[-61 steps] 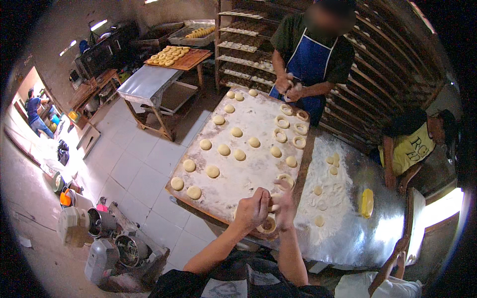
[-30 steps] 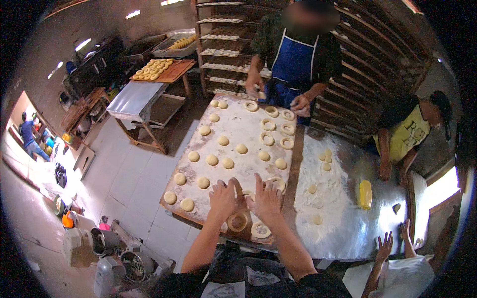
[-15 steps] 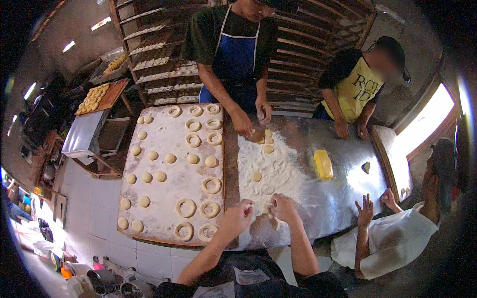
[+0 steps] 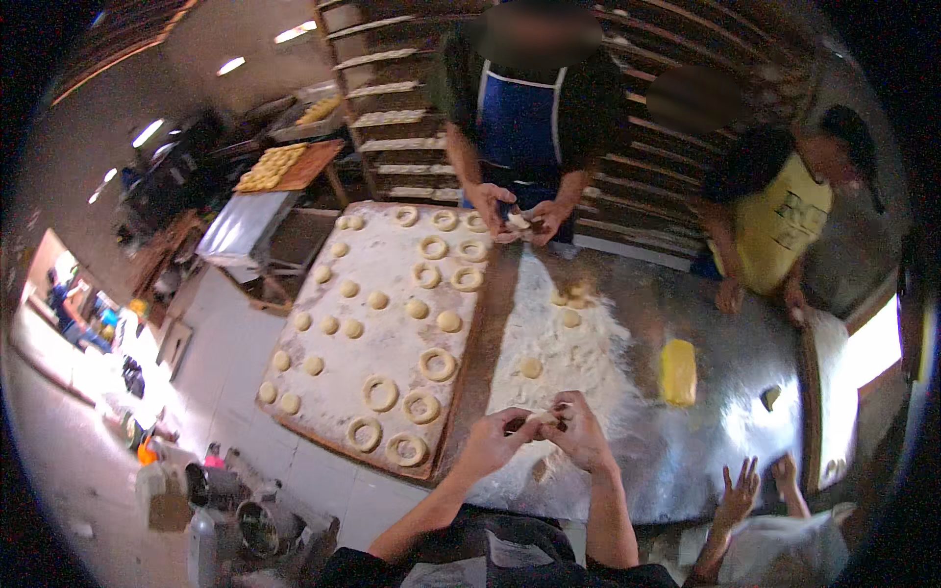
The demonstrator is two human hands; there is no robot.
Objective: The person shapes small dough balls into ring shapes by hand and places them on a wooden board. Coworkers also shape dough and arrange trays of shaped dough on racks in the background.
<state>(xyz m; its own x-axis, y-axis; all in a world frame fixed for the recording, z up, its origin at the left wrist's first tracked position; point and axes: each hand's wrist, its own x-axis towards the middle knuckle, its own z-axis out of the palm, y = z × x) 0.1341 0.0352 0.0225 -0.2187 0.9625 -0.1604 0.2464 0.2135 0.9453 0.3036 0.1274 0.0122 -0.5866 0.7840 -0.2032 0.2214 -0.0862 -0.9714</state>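
Note:
Over the near part of the floured table, my left hand (image 4: 496, 439) and my right hand (image 4: 580, 431) meet, fingers closed around a small piece of pale dough (image 4: 538, 419). Fingers cover much of the dough, so its shape is hard to make out. Just beyond my hands is a spread of white flour (image 4: 549, 345), with a round dough ball (image 4: 530, 367) on it and another dough ball (image 4: 570, 318) farther back. To the left, a floured board (image 4: 382, 328) carries several dough balls and dough rings (image 4: 380, 394).
Across the table a co-worker in a blue apron (image 4: 517, 118) holds dough in both hands. A yellow block (image 4: 678, 373) lies on the metal tabletop (image 4: 637, 470) to the right. One person in yellow (image 4: 779, 230) stands at the far right; another person's hand (image 4: 740, 490) shows near right.
My hands have come together, both now on one piece of dough. The co-worker opposite has raised their hands from the flour with dough. The view has shifted, moving the board rightward.

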